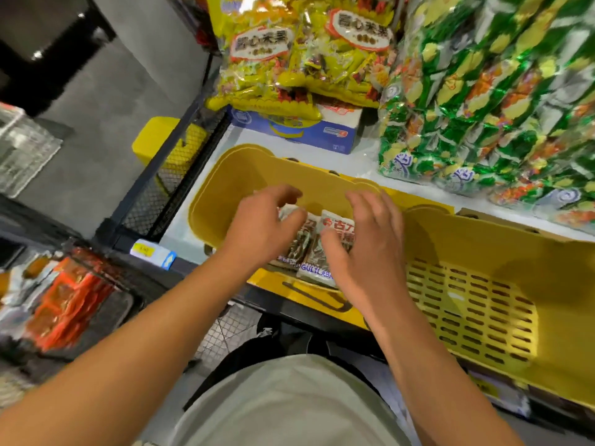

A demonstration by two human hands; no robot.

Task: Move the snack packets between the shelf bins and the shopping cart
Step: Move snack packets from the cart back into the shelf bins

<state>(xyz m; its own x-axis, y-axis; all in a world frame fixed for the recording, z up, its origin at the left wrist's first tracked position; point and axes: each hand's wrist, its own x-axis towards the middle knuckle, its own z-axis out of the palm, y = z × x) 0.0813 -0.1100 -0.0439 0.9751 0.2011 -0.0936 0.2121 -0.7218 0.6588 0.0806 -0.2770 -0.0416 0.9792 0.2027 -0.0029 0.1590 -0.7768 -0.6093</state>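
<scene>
Both my hands reach into a yellow shelf bin (222,175) on the white shelf. Several small white-and-brown snack packets (317,255) lie flat in the bin under my hands. My left hand (264,226) hovers over the left packets with its fingers loosely curled; whether it holds one I cannot tell. My right hand (370,239) is spread with straight fingers over the right packets, touching or just above them. The shopping cart (106,294) is at the lower left, with orange packets (67,304) in it.
A second yellow bin (489,300) with a slotted floor sits to the right. Big yellow snack bags (289,56) and green snack bags (489,101) stand at the shelf's back, and a blue box (296,130) too. A black mesh shelf side (167,188) is left.
</scene>
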